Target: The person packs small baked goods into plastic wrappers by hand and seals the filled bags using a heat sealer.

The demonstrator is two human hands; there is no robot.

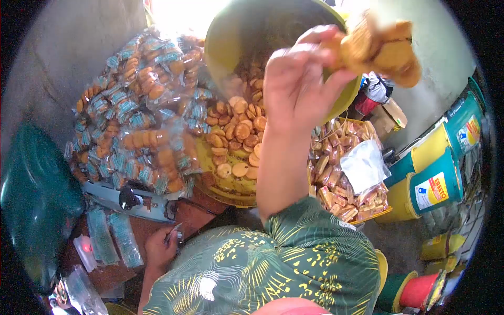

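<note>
My right hand (pixel 296 86) is raised high in front of the yellow tub, its fingers closed on a cluster of round golden-brown biscuits (pixel 396 60). The hand and biscuits are slightly blurred. Low on the left, my left hand (pixel 160 247) is closed around a small pale-and-blue piece (pixel 177 233), too small to make out. It is beside the brown tabletop (pixel 191 210). Loose round biscuits (pixel 241 128) lie in the tipped yellow tub (pixel 231 37) and on its yellow lower part (pixel 220 191), left of my raised forearm.
Bagged biscuits with blue labels (pixel 131 115) are heaped at left. Before them sits a pale-blue device with a black knob (pixel 131 202), near blue-printed plastic strips (pixel 123 236). A yellow crate (pixel 375 214) of wrapped goods stands right, beside green and yellow buckets (pixel 436 181).
</note>
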